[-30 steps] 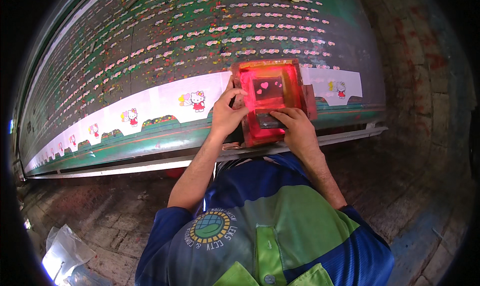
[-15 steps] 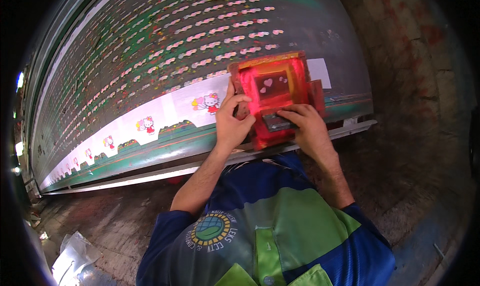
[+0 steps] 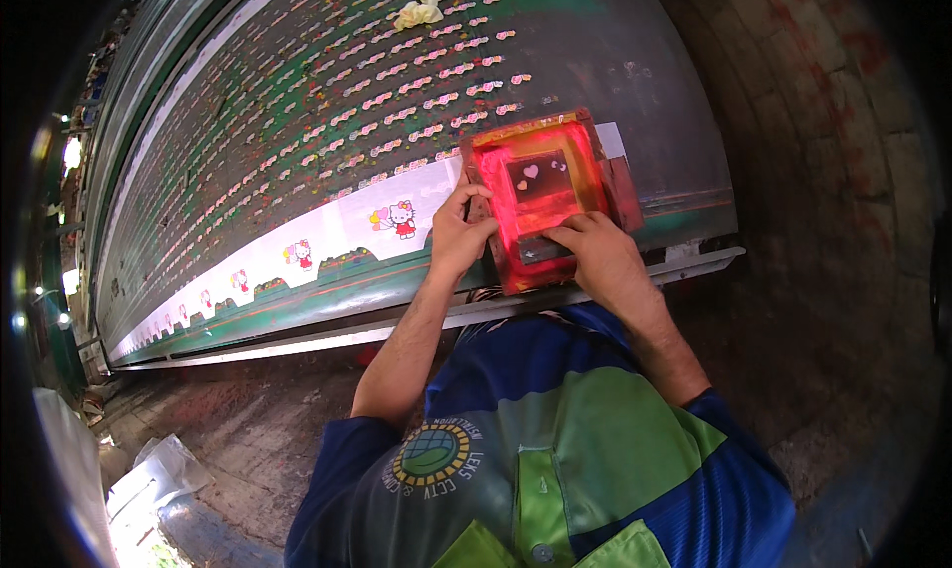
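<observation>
A screen-printing frame (image 3: 528, 126) with a wooden rim and a red-stained mesh lies at the near edge of a long table. Small heart shapes show in the mesh's dark window. My left hand (image 3: 460, 239) is closed around the frame's left side, thumb on the rim. In my right hand (image 3: 607, 255) is a dark, flat squeegee (image 3: 536, 250), pinched by its right end and resting on the mesh near the frame's lower end. Beneath the frame runs a white paper strip (image 3: 337, 211) printed with cartoon cats holding balloons. The strip's part under the frame is hidden.
The long dark-green table (image 3: 605, 47) carries rows of small printed marks. Crumpled pale-yellow cloths (image 3: 418, 14) lie on its far part. A metal rail (image 3: 327, 345) borders the near edge. Clear plastic sheeting (image 3: 164, 469) is on the floor at lower left.
The view has shifted a little, bringing more of the crumpled cloths into sight. Both hands keep their grips, and the squeegee stays near the frame's lower end.
</observation>
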`<control>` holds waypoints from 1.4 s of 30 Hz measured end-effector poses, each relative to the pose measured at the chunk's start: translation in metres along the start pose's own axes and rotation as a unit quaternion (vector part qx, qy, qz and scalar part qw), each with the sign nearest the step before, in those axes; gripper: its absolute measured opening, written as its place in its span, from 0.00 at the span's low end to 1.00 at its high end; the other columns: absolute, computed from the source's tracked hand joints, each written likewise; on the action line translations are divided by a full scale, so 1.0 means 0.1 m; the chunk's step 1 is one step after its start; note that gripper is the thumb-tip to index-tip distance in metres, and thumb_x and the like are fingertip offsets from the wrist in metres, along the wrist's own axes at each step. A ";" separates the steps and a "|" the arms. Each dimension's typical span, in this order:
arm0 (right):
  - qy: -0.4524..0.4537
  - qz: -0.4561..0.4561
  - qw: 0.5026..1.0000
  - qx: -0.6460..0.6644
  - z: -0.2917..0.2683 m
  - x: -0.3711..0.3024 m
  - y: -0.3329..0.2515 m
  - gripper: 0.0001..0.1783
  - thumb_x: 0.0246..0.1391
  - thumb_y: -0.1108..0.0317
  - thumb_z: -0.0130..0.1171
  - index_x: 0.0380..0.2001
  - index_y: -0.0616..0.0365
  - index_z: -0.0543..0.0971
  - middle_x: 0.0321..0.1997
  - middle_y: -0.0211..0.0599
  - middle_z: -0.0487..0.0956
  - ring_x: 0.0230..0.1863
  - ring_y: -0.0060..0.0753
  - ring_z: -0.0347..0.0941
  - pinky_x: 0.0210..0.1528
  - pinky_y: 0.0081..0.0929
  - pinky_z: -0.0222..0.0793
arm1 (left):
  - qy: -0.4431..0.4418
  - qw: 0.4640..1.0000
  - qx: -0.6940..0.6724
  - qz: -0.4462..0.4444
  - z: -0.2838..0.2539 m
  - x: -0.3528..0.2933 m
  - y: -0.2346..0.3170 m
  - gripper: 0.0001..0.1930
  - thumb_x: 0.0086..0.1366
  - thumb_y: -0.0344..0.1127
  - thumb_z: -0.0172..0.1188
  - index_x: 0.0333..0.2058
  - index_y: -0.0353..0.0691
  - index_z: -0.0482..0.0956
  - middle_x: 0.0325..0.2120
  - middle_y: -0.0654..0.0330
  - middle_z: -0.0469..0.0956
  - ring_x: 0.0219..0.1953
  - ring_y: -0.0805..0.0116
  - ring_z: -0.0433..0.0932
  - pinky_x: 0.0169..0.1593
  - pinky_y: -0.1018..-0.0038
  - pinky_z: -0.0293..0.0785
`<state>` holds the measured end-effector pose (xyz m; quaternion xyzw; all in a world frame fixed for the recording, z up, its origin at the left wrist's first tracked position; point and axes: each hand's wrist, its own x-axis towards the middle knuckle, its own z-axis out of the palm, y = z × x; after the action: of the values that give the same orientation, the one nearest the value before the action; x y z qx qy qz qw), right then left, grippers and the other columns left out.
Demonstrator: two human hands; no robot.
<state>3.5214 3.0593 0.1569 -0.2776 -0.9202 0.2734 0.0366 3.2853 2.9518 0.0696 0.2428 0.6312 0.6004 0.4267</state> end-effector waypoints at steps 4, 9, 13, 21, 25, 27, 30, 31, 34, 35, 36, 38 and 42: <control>0.017 -0.041 0.998 0.036 -0.07 0.41 0.16 0.29 0.52 0.80 0.71 0.59 0.51 0.88 0.56 0.44 0.86 0.62 0.56 0.80 0.66 0.49 0.77 | 0.014 0.995 0.094 -0.009 -0.12 0.02 -0.14 0.22 0.56 0.22 0.71 0.51 0.39 0.84 0.56 0.58 0.87 0.55 0.69 0.83 0.55 0.71 0.80; 0.037 -0.054 0.997 0.030 -0.10 1.18 0.39 0.26 0.56 0.80 0.70 0.59 0.54 0.87 0.55 0.47 0.87 0.60 0.59 0.81 0.62 0.50 0.78 | 0.011 0.989 0.148 -0.004 -0.11 0.05 -0.13 0.23 0.55 0.26 0.73 0.52 0.42 0.84 0.51 0.55 0.88 0.51 0.69 0.85 0.52 0.72 0.78; 0.006 -0.007 1.000 0.012 -0.18 1.10 0.21 0.27 0.57 0.81 0.69 0.60 0.53 0.87 0.57 0.47 0.87 0.61 0.58 0.81 0.64 0.48 0.78 | 0.012 0.977 0.183 0.109 -0.14 0.06 -0.22 0.23 0.58 0.22 0.71 0.53 0.43 0.83 0.41 0.63 0.86 0.29 0.79 0.79 0.26 0.76 0.69; 0.005 0.054 0.998 0.016 -0.01 0.06 -0.13 0.30 0.54 0.85 0.64 0.60 0.51 0.88 0.62 0.42 0.85 0.66 0.54 0.79 0.71 0.46 0.76 | -0.001 0.991 0.127 0.042 -0.14 -0.04 -0.10 0.22 0.59 0.22 0.72 0.53 0.44 0.84 0.34 0.63 0.86 0.20 0.79 0.75 0.21 0.75 0.66; 0.051 0.005 0.999 0.001 0.01 0.03 -0.02 0.31 0.50 0.86 0.66 0.59 0.52 0.88 0.61 0.40 0.85 0.67 0.53 0.79 0.75 0.50 0.72 | 0.036 0.991 0.079 0.098 -0.05 0.03 -0.18 0.21 0.58 0.20 0.71 0.51 0.41 0.84 0.36 0.63 0.84 0.23 0.79 0.76 0.20 0.76 0.64; 0.130 -0.037 0.991 -0.016 0.01 0.01 0.14 0.29 0.46 0.83 0.75 0.54 0.52 0.90 0.69 0.42 0.82 0.73 0.55 0.74 0.80 0.54 0.67 | 0.023 0.999 0.036 -0.007 -0.02 -0.02 -0.02 0.21 0.57 0.18 0.70 0.50 0.41 0.84 0.35 0.63 0.83 0.23 0.79 0.76 0.19 0.76 0.63; 0.168 0.018 0.985 -0.026 -0.18 -0.12 0.33 0.29 0.41 0.77 0.84 0.51 0.51 0.92 0.80 0.46 0.71 0.78 0.56 0.68 0.82 0.57 0.61 | 0.032 0.997 0.042 -0.052 0.09 -0.05 0.15 0.21 0.57 0.17 0.68 0.49 0.41 0.84 0.35 0.63 0.83 0.23 0.79 0.75 0.18 0.76 0.62; 0.154 0.080 0.983 0.051 -0.23 -0.17 0.43 0.28 0.38 0.75 0.87 0.48 0.52 0.93 0.87 0.47 0.61 0.85 0.56 0.60 0.85 0.53 0.59 | 0.037 0.997 0.055 -0.047 0.16 -0.05 0.19 0.21 0.57 0.17 0.68 0.49 0.41 0.84 0.35 0.63 0.83 0.23 0.79 0.75 0.18 0.76 0.62; 0.136 0.081 0.959 0.237 -0.45 -0.28 0.87 0.28 0.36 0.76 0.86 0.47 0.52 0.94 0.89 0.47 0.59 0.88 0.54 0.56 0.87 0.51 0.55 | 0.041 0.996 0.079 -0.015 0.56 -0.04 0.21 0.21 0.56 0.16 0.67 0.49 0.40 0.84 0.43 0.63 0.85 0.23 0.80 0.75 0.19 0.76 0.63; 0.140 0.076 0.958 0.239 -0.54 -0.37 1.02 0.27 0.36 0.78 0.85 0.46 0.53 0.95 0.89 0.47 0.58 0.90 0.52 0.52 0.88 0.49 0.53 | 0.036 0.997 0.075 0.002 0.75 -0.01 0.18 0.21 0.56 0.16 0.67 0.49 0.40 0.84 0.50 0.61 0.86 0.24 0.81 0.76 0.19 0.76 0.63; 0.152 0.065 0.957 0.237 -0.65 -0.44 1.18 0.27 0.36 0.78 0.85 0.46 0.54 0.95 0.89 0.47 0.58 0.90 0.52 0.53 0.88 0.49 0.53 | 0.032 0.996 0.085 0.028 0.97 0.00 0.20 0.21 0.56 0.16 0.67 0.49 0.39 0.85 0.60 0.60 0.79 0.29 0.80 0.78 0.21 0.77 0.66; 0.177 0.047 0.956 0.230 -0.94 -0.65 1.56 0.27 0.35 0.78 0.85 0.45 0.54 0.95 0.89 0.47 0.58 0.89 0.52 0.54 0.88 0.49 0.54 | 0.019 0.991 0.103 0.079 1.44 0.07 0.24 0.22 0.55 0.15 0.67 0.48 0.39 0.85 0.81 0.57 0.66 0.40 0.78 0.83 0.25 0.78 0.70; 0.224 0.056 0.945 0.231 -1.57 -1.24 2.41 0.29 0.35 0.80 0.83 0.47 0.53 0.94 0.88 0.47 0.61 0.90 0.52 0.54 0.89 0.50 0.53 | -0.003 0.988 0.102 0.116 2.74 0.14 0.29 0.20 0.54 0.20 0.70 0.47 0.40 0.86 0.83 0.46 0.61 0.71 0.63 0.77 0.51 0.73 0.79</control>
<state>3.7788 3.2372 0.1737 -0.3663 -0.7830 0.4108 0.2898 3.4995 3.1190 0.1172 0.3582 0.6558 0.5775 0.3288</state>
